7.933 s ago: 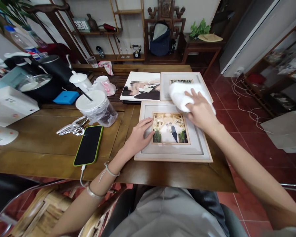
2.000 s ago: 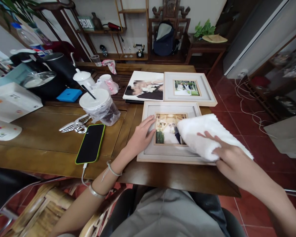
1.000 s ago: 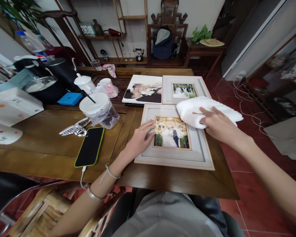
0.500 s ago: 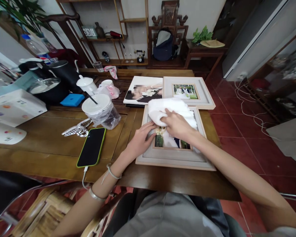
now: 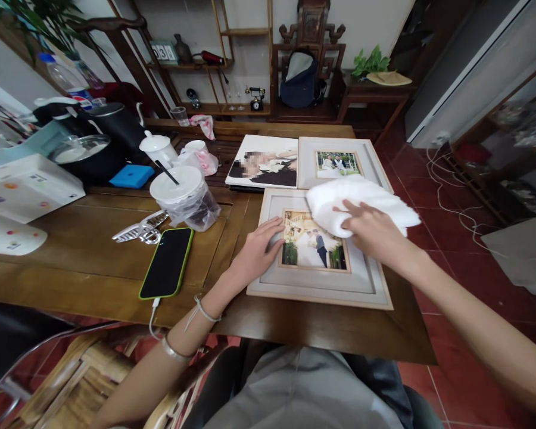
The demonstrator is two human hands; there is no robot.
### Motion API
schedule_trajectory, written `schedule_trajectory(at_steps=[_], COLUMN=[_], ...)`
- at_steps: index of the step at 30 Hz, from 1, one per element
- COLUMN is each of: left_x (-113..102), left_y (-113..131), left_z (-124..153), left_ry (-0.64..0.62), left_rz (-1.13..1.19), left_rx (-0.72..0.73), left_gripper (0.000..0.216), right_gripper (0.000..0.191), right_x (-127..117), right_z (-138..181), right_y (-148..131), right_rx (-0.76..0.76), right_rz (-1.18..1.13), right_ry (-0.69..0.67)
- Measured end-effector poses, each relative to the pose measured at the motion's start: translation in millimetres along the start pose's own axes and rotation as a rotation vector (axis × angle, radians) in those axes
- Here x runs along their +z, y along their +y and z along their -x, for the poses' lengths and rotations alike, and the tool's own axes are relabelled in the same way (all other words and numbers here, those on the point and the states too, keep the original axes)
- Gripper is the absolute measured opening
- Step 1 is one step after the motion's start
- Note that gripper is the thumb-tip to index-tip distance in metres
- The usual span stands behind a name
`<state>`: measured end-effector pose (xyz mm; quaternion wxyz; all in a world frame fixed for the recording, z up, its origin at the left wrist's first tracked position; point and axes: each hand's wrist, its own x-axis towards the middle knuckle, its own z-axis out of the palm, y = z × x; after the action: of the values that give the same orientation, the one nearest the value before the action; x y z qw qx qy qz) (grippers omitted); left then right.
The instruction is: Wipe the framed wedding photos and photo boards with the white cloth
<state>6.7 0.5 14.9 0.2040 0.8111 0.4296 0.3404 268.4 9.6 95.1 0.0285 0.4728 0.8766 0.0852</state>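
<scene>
head view | left hand [image 5: 255, 253] flat, fingers spread, pressing left border of picture frame [image 5: 320, 282] at surface's near right corner | right hand [image 5: 371, 233] fingers together, pressing white cloth [image 5: 360, 202] on frame's upper right | phone [image 5: 167, 262] left of frame

I see a fluffy white cloth [image 5: 361, 202] on a matt, pale wooden picture frame [image 5: 319, 285], atop my glossy dark wood desk [image 5: 84, 250].
</scene>
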Motion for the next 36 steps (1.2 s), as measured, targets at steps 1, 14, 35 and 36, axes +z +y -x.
schedule_trajectory(at_steps=[1,14,35,36], left_x=[-0.1,-0.7,-0.9,-0.9], left_y=[0.0,2.2,2.4,2.4], left_z=[-0.1,-0.7,-1.0,-1.0], left_ry=[0.002,-0.007,0.000,0.000], left_rz=[0.001,0.001,-0.003,-0.005], left_rx=[0.000,-0.024,-0.028,-0.029], left_gripper=[0.026,0.027,0.026,0.026], right_gripper=[0.030,0.020,0.029,0.030], right_x=[-0.6,-13.1,-9.2,-16.3], right_z=[7.4,42.9,53.5,63.6], right_y=[8.3,57.9,-46.1,-54.4], right_rx=[0.037,0.413,-0.179,-0.205], right_rz=[0.014,0.103,0.055,0.034], right_ry=[-0.011,0.399,0.069,0.099])
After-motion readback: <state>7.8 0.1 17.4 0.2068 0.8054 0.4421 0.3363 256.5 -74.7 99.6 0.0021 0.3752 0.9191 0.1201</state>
